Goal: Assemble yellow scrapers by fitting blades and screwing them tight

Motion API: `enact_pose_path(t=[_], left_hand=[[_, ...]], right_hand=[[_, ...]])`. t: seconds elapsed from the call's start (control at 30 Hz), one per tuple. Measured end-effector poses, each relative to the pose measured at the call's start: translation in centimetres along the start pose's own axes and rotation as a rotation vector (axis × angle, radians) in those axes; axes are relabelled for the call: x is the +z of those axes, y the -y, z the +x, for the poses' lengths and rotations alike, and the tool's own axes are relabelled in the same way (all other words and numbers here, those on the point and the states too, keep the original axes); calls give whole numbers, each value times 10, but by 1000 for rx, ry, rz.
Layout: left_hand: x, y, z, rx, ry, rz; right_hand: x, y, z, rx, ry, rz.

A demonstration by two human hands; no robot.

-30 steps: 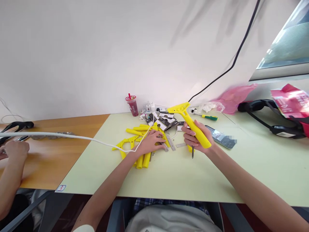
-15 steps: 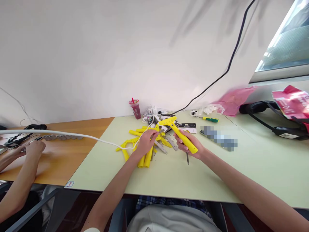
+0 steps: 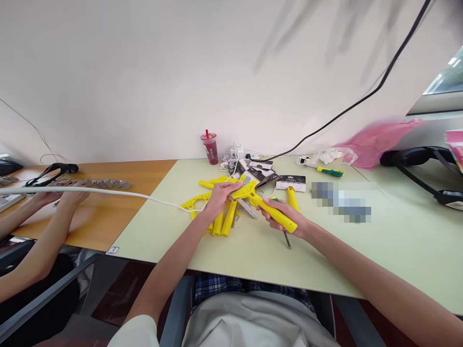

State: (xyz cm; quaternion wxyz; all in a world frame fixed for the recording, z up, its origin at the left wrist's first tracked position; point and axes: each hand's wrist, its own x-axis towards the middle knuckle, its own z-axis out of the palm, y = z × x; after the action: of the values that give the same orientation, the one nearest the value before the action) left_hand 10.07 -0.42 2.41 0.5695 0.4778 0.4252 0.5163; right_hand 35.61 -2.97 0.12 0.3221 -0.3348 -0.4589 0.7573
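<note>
My right hand (image 3: 285,216) is closed around the handle of a yellow T-shaped scraper (image 3: 278,215), its head pointing up and left. A screwdriver (image 3: 287,239) is tucked in the same hand, its shaft sticking out below and a bit of green handle above. My left hand (image 3: 217,198) pinches a small grey metal plate (image 3: 246,180) against the scraper's head. Beneath the hands lie several more yellow scraper handles (image 3: 228,219), a flat metal strip (image 3: 249,209) and small screws. Another yellow handle (image 3: 292,197) lies just beyond my right hand.
A lidded drink cup (image 3: 210,148) stands by the wall near black cards (image 3: 291,183) and white plugs. Right of these lie a green-handled screwdriver (image 3: 330,171), a pink bag (image 3: 379,140) and a black headset (image 3: 419,168). A white cable (image 3: 108,193) crosses leftward, before a co-worker's hands (image 3: 74,193).
My left hand has brought the metal plate up to the scraper's head. The scraper has tilted flatter, and the camera view has shifted. The co-worker's hands have moved farther back.
</note>
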Motion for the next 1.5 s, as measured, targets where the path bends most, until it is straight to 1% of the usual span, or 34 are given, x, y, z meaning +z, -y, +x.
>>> enact_pose_path(t=[0.2, 0.33, 0.53, 0.63, 0.8, 0.97, 1.03, 1.13, 1.27, 1.4, 1.5], left_hand=[[0, 3, 4, -14, -87, -73], [-2, 4, 6, -42, -71, -96], [-4, 7, 7, 2, -91, -99], [-5, 9, 7, -26, -50, -50], [-3, 13, 4, -23, 22, 164], [3, 13, 0, -20, 75, 188], [7, 12, -3, -18, 98, 196], [11, 12, -7, 8, 145, 270], [14, 14, -11, 70, 202, 367], [12, 15, -11, 94, 214, 416], [11, 14, -11, 106, 221, 464]], right_hand=[[3, -1, -1, 15, -15, -23], [2, 0, -1, 31, -7, -34], [4, 1, 0, 72, -17, -42], [5, 1, -1, 60, -16, -50], [6, 1, -4, 31, -28, -65], [8, 2, -2, 72, -69, -59], [9, 0, 0, 50, -88, -47], [10, -4, 1, 20, -119, -53], [14, -8, 2, -6, -177, -111], [18, -9, 2, -24, -275, -113], [18, -11, 3, -20, -323, -106]])
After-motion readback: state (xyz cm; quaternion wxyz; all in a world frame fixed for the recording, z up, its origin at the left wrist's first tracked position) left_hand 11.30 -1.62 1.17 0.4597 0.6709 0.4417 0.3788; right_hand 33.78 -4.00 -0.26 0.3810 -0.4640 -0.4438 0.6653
